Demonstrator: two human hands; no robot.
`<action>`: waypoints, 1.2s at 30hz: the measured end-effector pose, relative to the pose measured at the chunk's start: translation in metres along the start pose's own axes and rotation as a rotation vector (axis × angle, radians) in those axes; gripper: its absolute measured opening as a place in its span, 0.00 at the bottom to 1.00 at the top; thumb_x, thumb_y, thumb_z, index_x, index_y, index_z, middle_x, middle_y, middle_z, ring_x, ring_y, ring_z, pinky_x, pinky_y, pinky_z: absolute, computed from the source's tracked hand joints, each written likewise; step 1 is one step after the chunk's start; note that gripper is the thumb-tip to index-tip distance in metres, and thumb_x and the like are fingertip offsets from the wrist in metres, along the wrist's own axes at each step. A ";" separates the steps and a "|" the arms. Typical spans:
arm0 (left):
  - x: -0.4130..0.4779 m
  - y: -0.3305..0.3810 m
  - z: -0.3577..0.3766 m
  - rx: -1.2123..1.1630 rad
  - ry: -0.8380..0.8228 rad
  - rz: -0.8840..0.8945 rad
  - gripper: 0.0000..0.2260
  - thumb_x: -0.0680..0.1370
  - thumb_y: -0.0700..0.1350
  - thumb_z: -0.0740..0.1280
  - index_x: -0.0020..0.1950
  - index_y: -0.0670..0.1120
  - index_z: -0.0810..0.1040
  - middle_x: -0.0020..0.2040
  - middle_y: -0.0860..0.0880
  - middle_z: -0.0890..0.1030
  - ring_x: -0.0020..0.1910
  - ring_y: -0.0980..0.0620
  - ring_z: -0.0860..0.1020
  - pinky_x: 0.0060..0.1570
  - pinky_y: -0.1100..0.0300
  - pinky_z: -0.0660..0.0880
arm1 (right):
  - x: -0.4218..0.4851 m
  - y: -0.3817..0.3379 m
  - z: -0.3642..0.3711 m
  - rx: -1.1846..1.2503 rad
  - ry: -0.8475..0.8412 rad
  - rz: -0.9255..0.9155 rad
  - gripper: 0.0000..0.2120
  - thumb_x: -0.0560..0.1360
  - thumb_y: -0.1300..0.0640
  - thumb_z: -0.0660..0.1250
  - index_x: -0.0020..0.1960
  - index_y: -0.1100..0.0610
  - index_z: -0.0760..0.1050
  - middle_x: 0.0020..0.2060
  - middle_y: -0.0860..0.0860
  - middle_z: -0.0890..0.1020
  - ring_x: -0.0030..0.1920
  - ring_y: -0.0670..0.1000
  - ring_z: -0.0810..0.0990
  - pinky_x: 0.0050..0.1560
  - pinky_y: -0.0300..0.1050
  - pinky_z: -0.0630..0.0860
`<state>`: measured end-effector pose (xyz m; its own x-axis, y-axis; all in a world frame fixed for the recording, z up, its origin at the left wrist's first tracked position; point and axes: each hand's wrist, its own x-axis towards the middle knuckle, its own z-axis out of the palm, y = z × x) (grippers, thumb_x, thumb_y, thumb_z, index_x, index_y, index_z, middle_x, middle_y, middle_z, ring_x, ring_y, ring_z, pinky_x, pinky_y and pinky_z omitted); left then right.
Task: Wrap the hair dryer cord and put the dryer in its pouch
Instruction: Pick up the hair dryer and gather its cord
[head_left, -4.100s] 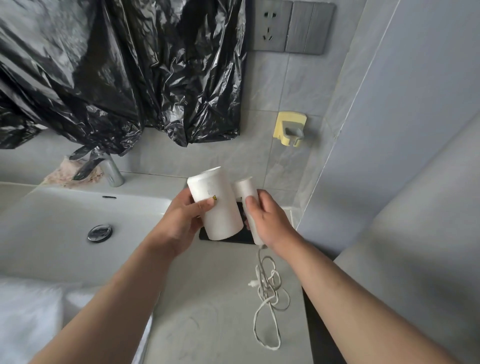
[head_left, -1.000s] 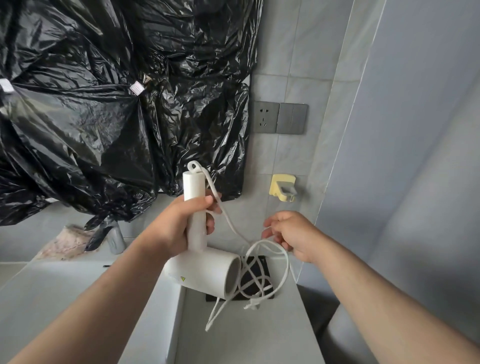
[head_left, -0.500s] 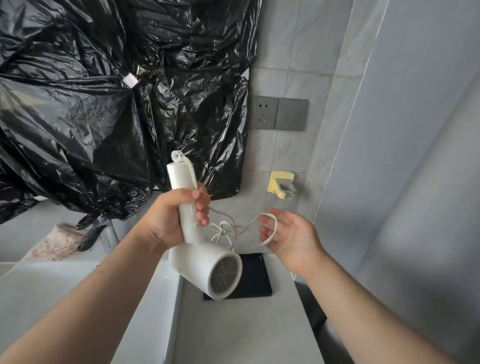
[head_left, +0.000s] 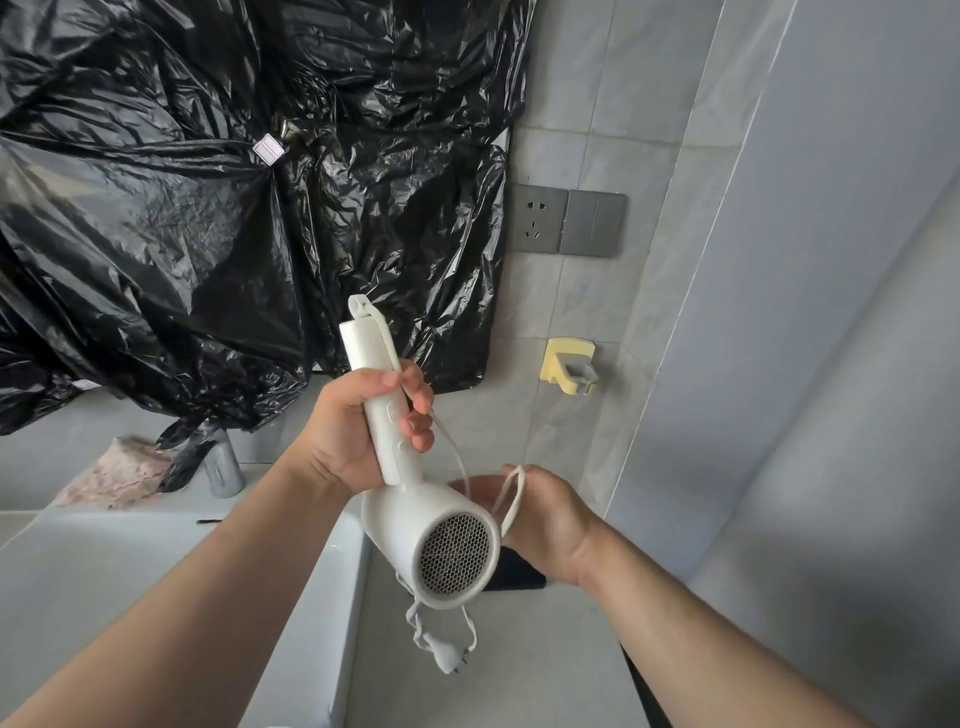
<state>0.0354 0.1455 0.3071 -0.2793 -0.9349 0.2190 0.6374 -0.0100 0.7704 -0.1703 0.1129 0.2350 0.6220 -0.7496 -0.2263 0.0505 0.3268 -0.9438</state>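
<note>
Black plastic sheet (head_left: 208, 208) covers the wall above the sink (head_left: 130, 571); grey worktop (head_left: 519, 665) to its right. Hair dryer (head_left: 431, 540) is held in the air over the worktop edge, handle up, barrel down, rear grille toward the camera. Left hand (head_left: 353, 431) is closed round the handle, thumb across the front, fingers curled over the cord where it runs down the handle. Right hand (head_left: 550, 525) is just behind the barrel with a loop of the cord (head_left: 511, 499) lying across it; its fingers reach behind the barrel, so I cannot tell whether they pinch the loop or only carry it. A dark flat item (head_left: 519, 579) on the worktop, mostly hidden by the barrel and right hand, is probably the pouch. Plug (head_left: 449, 660) dangles below the barrel on a short slack tail, clear of the worktop. Judgement: wrapping is under way, not finished; nothing is in the pouch yet. Risks: the loose tail could swing and snag the barrel or knot on itself as turns are added; the loop could slip off the right hand if tension drops, undoing the coil; tight winding at the handle end could kink the cord at its strain relief; a one-handed hold over the sink edge leaves the dryer liable to drop into the basin.
</note>
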 end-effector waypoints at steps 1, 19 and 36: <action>0.000 0.001 0.000 -0.001 -0.002 0.011 0.17 0.54 0.47 0.81 0.34 0.45 0.78 0.31 0.47 0.78 0.24 0.54 0.72 0.28 0.62 0.73 | -0.001 0.004 0.000 0.040 -0.031 0.010 0.29 0.81 0.43 0.50 0.58 0.67 0.76 0.55 0.60 0.81 0.60 0.59 0.77 0.60 0.51 0.72; -0.007 0.008 -0.019 0.571 0.547 -0.003 0.06 0.65 0.40 0.69 0.37 0.40 0.73 0.30 0.45 0.74 0.26 0.51 0.69 0.28 0.60 0.68 | -0.026 -0.018 -0.027 0.014 0.166 -0.084 0.09 0.78 0.68 0.57 0.43 0.63 0.74 0.30 0.55 0.71 0.32 0.52 0.70 0.34 0.42 0.71; -0.009 0.016 -0.033 0.453 0.685 0.184 0.08 0.66 0.42 0.69 0.38 0.41 0.72 0.31 0.46 0.73 0.26 0.50 0.69 0.32 0.58 0.69 | -0.039 -0.023 -0.043 0.007 0.449 -0.176 0.27 0.81 0.49 0.59 0.25 0.54 0.59 0.23 0.52 0.61 0.27 0.51 0.60 0.37 0.47 0.69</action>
<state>0.0721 0.1420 0.2981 0.3913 -0.9179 0.0655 0.2390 0.1702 0.9560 -0.2295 0.1096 0.2551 0.2045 -0.9678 -0.1471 0.1311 0.1760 -0.9756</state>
